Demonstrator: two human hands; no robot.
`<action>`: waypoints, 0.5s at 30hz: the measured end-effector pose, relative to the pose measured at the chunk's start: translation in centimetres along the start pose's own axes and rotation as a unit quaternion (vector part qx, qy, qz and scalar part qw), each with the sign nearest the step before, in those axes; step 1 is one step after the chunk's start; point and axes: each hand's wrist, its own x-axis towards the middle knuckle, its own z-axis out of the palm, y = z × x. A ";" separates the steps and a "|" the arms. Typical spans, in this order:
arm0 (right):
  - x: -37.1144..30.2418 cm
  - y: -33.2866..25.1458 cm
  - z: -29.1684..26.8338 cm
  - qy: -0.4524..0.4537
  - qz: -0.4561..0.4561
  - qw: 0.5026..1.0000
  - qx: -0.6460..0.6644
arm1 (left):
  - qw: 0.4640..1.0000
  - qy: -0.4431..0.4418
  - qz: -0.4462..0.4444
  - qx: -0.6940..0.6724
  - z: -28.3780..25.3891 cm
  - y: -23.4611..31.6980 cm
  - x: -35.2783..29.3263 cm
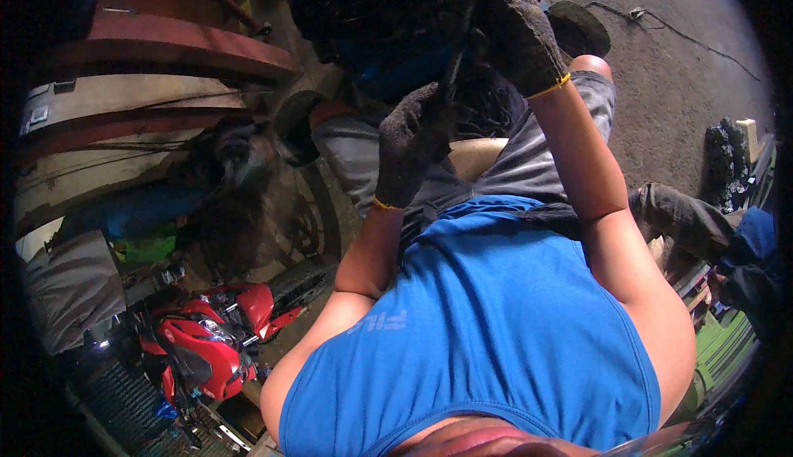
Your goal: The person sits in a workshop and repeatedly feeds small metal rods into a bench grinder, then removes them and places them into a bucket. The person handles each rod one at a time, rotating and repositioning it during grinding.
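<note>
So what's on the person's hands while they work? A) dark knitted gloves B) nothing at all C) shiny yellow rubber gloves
A: both the left hand and the right hand wear dark knitted gloves with a thin yellow band at the wrist.

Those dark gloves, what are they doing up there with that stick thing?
A person in a blue shirt works with both hands in dark knit gloves. The left hand and the right hand both have a grip on a thin dark tool, pointed at a dark machine part. A red motorbike stands off to the left.
</note>
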 end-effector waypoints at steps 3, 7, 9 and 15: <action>0.0 0.1 0.5 0.003 0.011 0.999 0.050 | 1.000 0.002 -0.015 -0.025 0.1 0.5 -0.4; -0.7 0.6 1.4 -0.005 0.054 0.991 0.126 | 1.000 0.005 0.000 0.000 -0.1 0.0 -0.1; -0.6 0.5 1.5 -0.002 0.034 0.995 0.093 | 1.000 0.014 -0.001 0.002 -0.1 0.0 -0.1; -0.1 -0.4 1.6 0.032 0.462 0.588 0.663 | 1.000 0.007 -0.001 -0.025 -0.2 -0.2 0.1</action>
